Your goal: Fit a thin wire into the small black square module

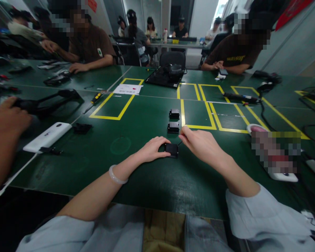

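Observation:
A small black box-shaped part [171,149] lies on the green table [136,175] right in front of me. My left hand [152,148] rests on the table and grips this part from its left side. My right hand [199,142] hovers just right of it, fingers pinched on a thin dark tool whose tip [179,143] points down at the part's top right corner. Two more black parts of the same kind lie in a row behind it, one [173,127] close and one [174,113] farther.
Yellow tape rectangles [196,126] mark the table. A white device [47,136] and a black handled tool [49,101] lie left, a screwdriver [96,99] and a paper [128,89] beyond. Another person's hand [5,122] enters at left. Cables [262,108] run right. People sit across the table.

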The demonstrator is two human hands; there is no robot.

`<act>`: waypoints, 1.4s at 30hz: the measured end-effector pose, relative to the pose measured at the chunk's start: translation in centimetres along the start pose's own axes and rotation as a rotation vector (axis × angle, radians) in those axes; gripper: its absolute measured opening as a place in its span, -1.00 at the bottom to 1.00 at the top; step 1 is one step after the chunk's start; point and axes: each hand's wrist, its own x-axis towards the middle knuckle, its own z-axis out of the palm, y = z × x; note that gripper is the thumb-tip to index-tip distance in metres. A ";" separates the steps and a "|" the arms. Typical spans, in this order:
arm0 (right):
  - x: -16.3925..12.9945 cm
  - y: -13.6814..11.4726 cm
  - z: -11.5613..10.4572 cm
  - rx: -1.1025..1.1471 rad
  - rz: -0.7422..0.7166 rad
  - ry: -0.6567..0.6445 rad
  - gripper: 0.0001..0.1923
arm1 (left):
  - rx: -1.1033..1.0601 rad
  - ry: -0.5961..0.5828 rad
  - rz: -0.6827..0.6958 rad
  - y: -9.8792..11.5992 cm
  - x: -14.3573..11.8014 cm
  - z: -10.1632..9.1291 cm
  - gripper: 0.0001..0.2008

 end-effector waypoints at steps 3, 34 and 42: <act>0.0 0.1 0.1 0.021 -0.010 0.004 -0.75 | -0.007 -0.007 -0.004 0.0 0.0 0.0 -0.63; -0.2 0.5 0.1 0.103 -0.041 0.023 -0.81 | -0.006 -0.009 0.000 -0.1 0.0 -0.1 -0.62; -0.3 0.4 0.0 0.121 -0.062 0.059 -0.82 | 0.003 0.002 0.005 -0.1 0.0 0.1 -0.62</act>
